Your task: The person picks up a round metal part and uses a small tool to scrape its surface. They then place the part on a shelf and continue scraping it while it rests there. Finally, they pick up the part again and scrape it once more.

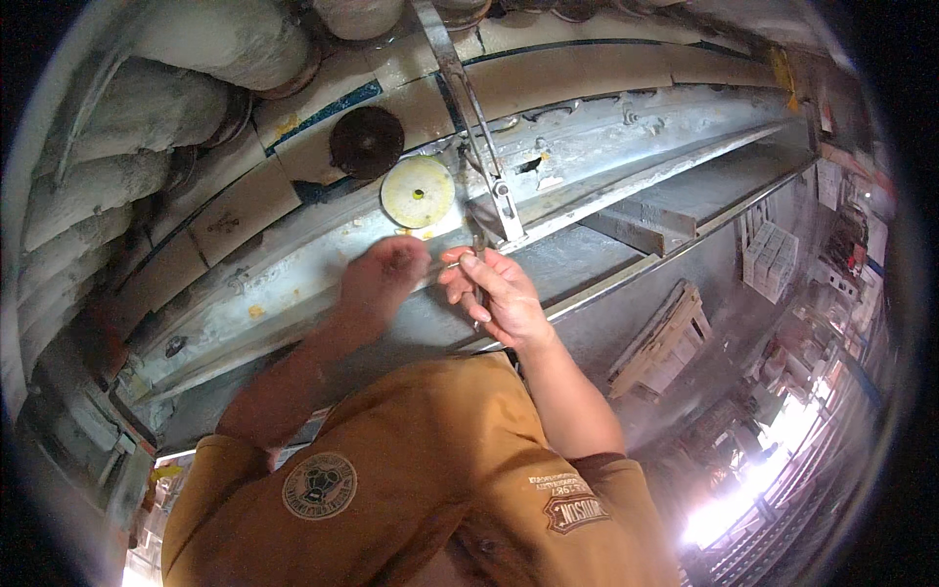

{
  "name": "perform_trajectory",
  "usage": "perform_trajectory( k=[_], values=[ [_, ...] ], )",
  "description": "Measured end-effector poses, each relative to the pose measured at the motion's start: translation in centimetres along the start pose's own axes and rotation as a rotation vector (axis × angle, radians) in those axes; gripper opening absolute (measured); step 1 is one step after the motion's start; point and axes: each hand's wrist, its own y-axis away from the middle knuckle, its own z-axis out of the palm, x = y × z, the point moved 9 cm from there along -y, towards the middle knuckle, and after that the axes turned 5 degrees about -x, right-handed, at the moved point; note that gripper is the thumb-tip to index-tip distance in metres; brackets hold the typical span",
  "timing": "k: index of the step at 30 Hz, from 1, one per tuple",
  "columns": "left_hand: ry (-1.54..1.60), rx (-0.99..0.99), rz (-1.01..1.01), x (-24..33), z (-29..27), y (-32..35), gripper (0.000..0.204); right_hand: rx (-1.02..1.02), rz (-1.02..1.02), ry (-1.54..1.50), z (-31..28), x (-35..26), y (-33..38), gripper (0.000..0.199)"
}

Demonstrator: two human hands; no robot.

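My right hand [504, 298] is closed just below the end of a slotted metal bar [504, 201]. Thumb and finger pinch a small, slim metal piece [453, 262], too small to name. A thin dark metal part runs past the palm; whether I grip it is unclear. To the left, my left hand [384, 277] is raised close by, blurred and with fingers that look bent; nothing can be made out in it. Above both hands, a pale yellow disc [416, 192] with a centre hole rests against the grey metal surface. A dark brown disc [366, 142] sits behind it.
Long metal ledges [665, 176] cross in front of me, with a steel bracket [646, 227] between them. Dusty rounded shapes [215, 44] crowd the upper left. At right are a wooden pallet [665, 342] and a stack of white blocks [771, 259].
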Motion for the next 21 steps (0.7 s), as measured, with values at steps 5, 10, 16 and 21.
perform_trajectory(
  k=[5, 10, 16, 21],
  values=[
    [0.178, -0.055, 0.131, 1.3, 3.0, 1.9, 0.014, -0.074, -0.023, -0.075, 0.5, 0.6, 0.3, 0.025],
    [0.215, -0.068, -0.071, 0.4, 3.0, 2.0, 0.016, -0.111, -0.101, -0.049, 0.8, 0.9, 0.3, 0.026],
    [0.326, -0.09, -0.189, 0.3, 3.6, 3.5, 0.022, -0.135, -0.064, 0.187, 2.1, 1.3, 1.3, 0.022],
    [0.306, -0.014, -0.202, 1.3, 3.4, 4.2, 0.023, -0.199, -0.029, 0.321, 2.3, 1.5, 1.2, 0.019]
  ],
)
